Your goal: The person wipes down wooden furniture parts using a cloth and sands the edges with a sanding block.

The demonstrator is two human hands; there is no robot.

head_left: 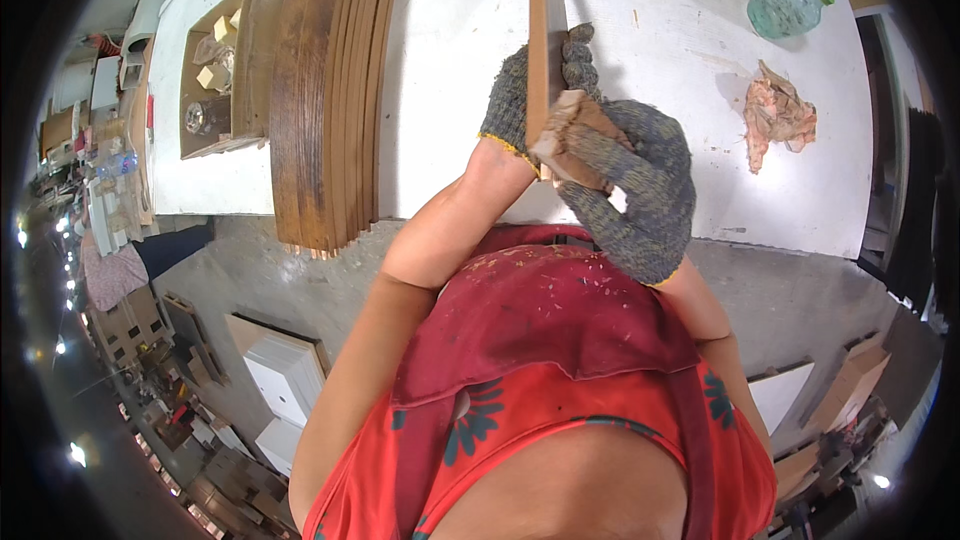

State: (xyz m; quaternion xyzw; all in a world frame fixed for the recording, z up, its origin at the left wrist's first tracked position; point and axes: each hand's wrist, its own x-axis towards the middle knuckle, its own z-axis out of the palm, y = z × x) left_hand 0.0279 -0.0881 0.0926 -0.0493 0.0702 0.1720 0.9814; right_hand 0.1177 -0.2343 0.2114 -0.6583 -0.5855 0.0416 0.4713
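A long narrow wooden strip (546, 0) runs from my hands away across the white worktable (660, 30). My left hand (512, 100), in a grey knitted glove, grips the strip's near part from the left side. My right hand (640, 180), gloved the same way, presses a folded brown piece of sandpaper (572, 130) against the strip's near end. Both hands sit close together just over the table's front edge.
A stack of several dark wooden strips (328, 90) lies on the table to the left, beside a cardboard box (222, 70) of small parts. A crumpled pinkish rag (776, 118) and a green plastic bottle (788, 8) lie at the right. White panels (285, 375) stand on the floor below.
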